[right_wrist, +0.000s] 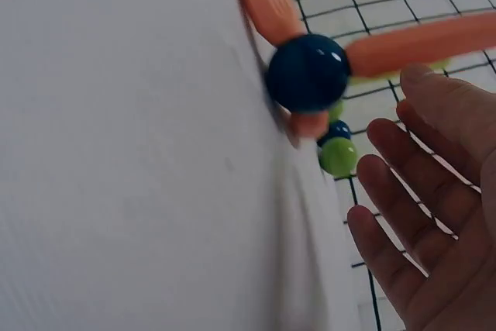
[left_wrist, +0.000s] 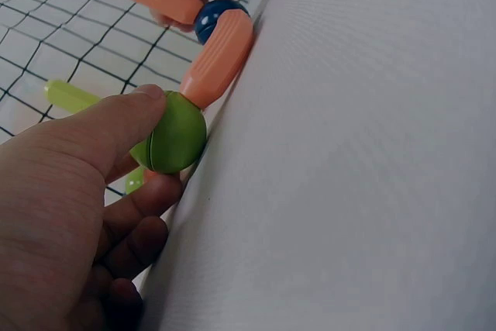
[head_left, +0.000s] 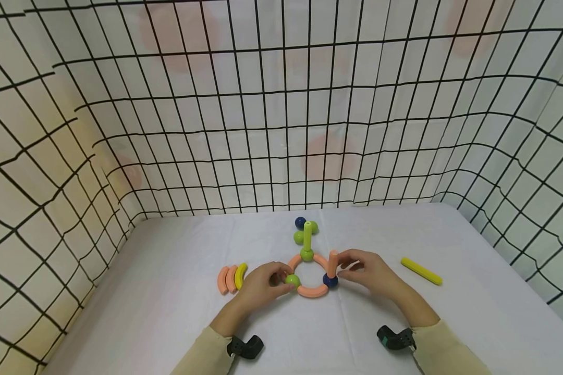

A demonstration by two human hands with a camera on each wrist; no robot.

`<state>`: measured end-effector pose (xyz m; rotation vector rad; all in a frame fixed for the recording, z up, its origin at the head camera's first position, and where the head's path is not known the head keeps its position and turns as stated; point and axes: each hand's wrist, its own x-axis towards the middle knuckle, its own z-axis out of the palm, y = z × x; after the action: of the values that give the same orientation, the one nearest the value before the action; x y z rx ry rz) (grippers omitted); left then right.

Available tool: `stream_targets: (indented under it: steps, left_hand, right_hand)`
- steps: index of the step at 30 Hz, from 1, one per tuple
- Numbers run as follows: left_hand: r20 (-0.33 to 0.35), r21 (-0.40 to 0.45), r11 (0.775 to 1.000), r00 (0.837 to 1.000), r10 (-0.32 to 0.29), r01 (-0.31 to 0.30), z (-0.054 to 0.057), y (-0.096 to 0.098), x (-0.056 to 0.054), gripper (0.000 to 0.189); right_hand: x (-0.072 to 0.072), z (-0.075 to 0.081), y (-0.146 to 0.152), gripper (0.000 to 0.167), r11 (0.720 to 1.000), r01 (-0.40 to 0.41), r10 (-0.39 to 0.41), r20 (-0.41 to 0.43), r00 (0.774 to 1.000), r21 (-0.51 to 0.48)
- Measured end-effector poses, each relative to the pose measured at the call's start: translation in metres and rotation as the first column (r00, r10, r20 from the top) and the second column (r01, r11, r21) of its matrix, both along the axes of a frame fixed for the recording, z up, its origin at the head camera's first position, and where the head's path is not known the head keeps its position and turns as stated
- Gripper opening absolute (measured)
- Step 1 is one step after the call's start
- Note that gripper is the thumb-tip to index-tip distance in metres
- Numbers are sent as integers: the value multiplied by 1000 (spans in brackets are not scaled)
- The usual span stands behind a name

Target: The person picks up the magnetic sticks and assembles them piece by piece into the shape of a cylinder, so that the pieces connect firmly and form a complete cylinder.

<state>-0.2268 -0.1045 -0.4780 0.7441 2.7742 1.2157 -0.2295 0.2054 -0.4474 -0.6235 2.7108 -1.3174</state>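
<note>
White tabletop (head_left: 314, 338): green ball (head_left: 292, 282) pinched in left hand (head_left: 261, 285).

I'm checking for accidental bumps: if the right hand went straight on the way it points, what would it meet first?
Most likely the upright orange rod on the dark blue ball, though whether the right hand touches it now is unclear.

Glossy dark-blue plastic-looking ball (right_wrist: 308, 73) (bright highlights), smooth green plastic-looking ball (left_wrist: 180, 133), ridged curved orange plastic-looking rod (left_wrist: 220, 58), matt white cloth covering (head_left: 169, 312)
</note>
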Motion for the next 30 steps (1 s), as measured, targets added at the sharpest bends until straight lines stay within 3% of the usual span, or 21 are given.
stream_targets:
  steps: [5, 14, 23, 30]
  left_hand:
    - [1, 2, 1000, 1000, -2, 2, 0, 0, 0, 25]
    - [3, 5, 1000, 1000, -3, 3, -1, 0, 0, 25]
    - [-12, 1, 1000, 1000, 3, -3, -3, 0, -1, 25]
    - [-11, 3, 1000, 1000, 1, -1, -3, 0, -1, 25]
  right_hand:
    - [-5, 5, 20, 28, 996, 86, -85, -58, 995, 20]
    - [-15, 4, 72, 31, 965, 242, -225, -157, 962, 102]
    - [-15, 0, 121, 42, 918, 331, -316, -99, 944, 221]
    - [-14, -3, 139, 43, 912, 316, -323, -14, 946, 261]
